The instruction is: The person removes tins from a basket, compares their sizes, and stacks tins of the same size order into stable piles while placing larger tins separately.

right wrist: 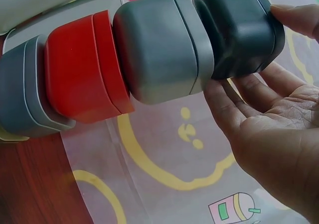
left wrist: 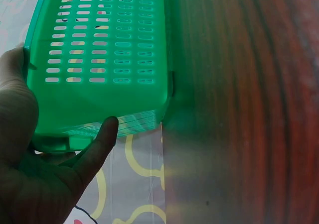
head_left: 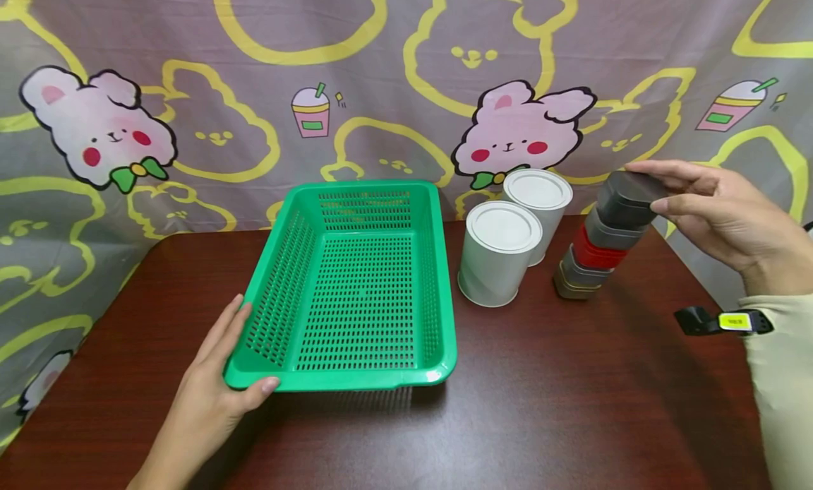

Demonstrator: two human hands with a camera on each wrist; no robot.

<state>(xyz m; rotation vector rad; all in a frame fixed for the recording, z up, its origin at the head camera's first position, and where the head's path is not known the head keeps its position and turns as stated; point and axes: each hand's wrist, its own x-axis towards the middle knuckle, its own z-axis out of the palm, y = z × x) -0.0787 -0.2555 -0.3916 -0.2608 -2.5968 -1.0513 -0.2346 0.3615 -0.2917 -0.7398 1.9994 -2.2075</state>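
My left hand [head_left: 212, 377] grips the near left corner of a green perforated plastic basket [head_left: 346, 382], thumb on the front rim and fingers along the left side. In the left wrist view, fingers press against the basket's wall [left wrist: 99, 102]. On the right, my right hand [head_left: 730, 214] pinches a black rounded box [head_left: 629, 197] between thumb and fingers. That box sits on top of a stack: below it come a grey box [right wrist: 157, 50], a red box [right wrist: 82, 67], another grey box [right wrist: 25, 87] and a yellowish one [head_left: 574, 287] at the bottom.
Two white lidded cans [head_left: 498, 264] stand between basket and stack, one behind the other. The dark wooden table [head_left: 540, 405] ends at a patterned cloth [head_left: 381, 87] hanging behind. A black strap device with a yellow label [head_left: 735, 322] is by the right sleeve.
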